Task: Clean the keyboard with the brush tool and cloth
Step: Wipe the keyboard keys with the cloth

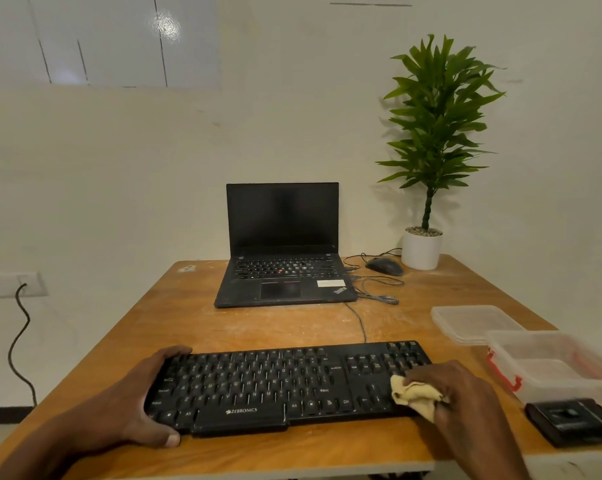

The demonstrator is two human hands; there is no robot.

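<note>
A black Zebronics keyboard (275,382) lies across the near part of the wooden table (188,317). My left hand (143,400) clasps its left end, thumb on the front edge and fingers over the top corner. My right hand (462,393) presses a crumpled yellow cloth (413,396) on the keyboard's right end, near the number pad. No brush tool is in sight.
An open black laptop (282,258) sits at the back with a mouse (384,265) and loose cables. A potted plant (427,237) stands at the back right. On the right are a clear plastic box (549,368), its lid (472,322) and a black case (573,422).
</note>
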